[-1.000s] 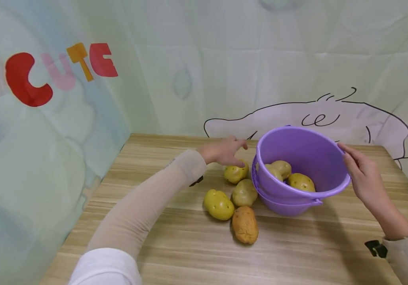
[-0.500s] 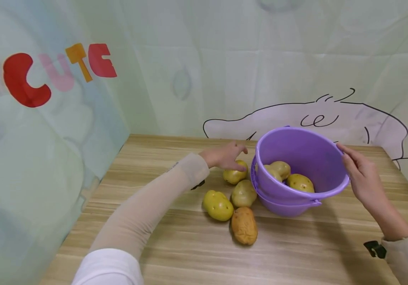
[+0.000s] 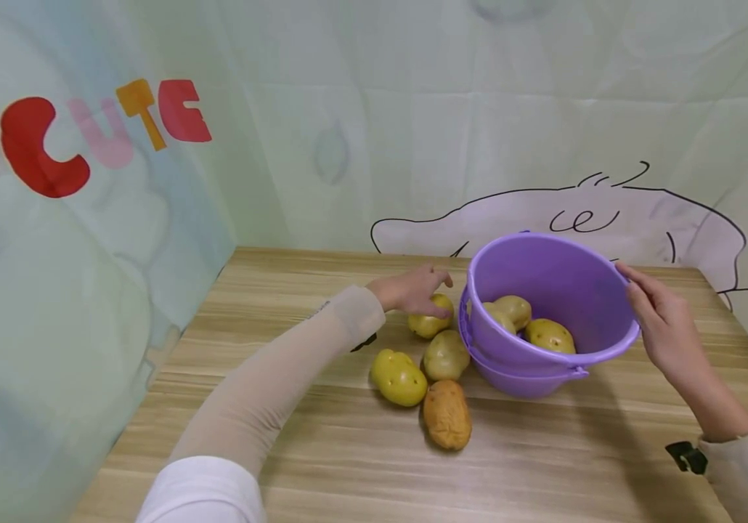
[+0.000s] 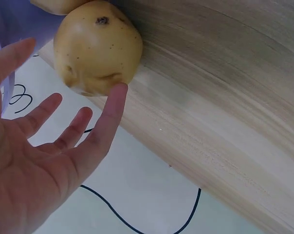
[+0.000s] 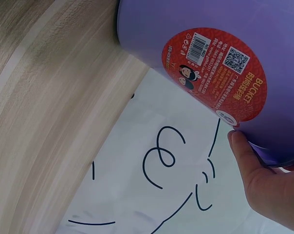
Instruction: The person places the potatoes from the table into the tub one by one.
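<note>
A purple bucket (image 3: 563, 290), tilted with its mouth toward me, holds several potatoes; one pale yellow potato (image 3: 550, 336) shows clearly inside. My right hand (image 3: 671, 323) grips the bucket's right rim; in the right wrist view a finger (image 5: 244, 151) lies along the outer wall. Left of the bucket, my left hand (image 3: 409, 289) hovers over a yellow potato (image 3: 428, 325), fingers spread. One fingertip (image 4: 119, 92) overlaps that potato in the left wrist view; whether it touches, I cannot tell. Nearer me lie a greenish potato (image 3: 446, 355), a knobbly yellow potato (image 3: 399, 378) and a brown wrinkled potato (image 3: 447, 415).
All of this stands on a wood-grain table (image 3: 322, 465). A printed cloth backdrop (image 3: 348, 131) hangs behind the table's back edge and along its left side. A red label (image 5: 215, 73) is stuck on the bucket's outer wall.
My left hand has come down slightly toward the yellow potato. My right hand keeps its grip on the bucket, and the potatoes stay where they were.
</note>
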Action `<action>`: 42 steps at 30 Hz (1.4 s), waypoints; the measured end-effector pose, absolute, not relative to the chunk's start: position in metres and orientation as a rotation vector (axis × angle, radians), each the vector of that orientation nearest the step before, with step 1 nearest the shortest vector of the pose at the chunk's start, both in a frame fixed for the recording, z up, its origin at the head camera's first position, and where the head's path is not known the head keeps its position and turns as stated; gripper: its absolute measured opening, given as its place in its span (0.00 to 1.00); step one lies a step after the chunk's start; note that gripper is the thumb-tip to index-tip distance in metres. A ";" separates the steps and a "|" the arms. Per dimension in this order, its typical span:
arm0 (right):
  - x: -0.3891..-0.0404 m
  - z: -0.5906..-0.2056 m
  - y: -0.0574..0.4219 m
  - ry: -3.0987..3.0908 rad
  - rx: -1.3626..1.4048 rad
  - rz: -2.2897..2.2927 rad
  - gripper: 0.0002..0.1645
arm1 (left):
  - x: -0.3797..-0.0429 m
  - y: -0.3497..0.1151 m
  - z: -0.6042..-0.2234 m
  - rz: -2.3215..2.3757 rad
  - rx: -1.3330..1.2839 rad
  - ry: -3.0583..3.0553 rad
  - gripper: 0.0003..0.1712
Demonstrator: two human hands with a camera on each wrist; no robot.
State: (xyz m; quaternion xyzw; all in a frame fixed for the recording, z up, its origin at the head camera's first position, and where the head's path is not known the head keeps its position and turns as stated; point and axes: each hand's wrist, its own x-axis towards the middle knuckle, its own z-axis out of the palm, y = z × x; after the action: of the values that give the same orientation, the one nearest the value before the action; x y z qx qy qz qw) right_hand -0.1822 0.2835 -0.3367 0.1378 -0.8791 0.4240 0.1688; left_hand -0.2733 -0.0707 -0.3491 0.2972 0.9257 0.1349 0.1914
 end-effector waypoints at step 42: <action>-0.185 -0.337 0.285 -2.502 0.365 1.185 0.25 | -0.281 -0.073 -0.375 0.364 0.766 2.573 0.38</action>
State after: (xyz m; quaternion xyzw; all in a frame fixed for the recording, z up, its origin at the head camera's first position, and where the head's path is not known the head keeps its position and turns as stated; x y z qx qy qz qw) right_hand -0.1849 0.2849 -0.3367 0.1289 -0.8823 0.4180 0.1736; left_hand -0.2808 -0.0732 -0.3754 0.2763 0.9276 0.1313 0.2146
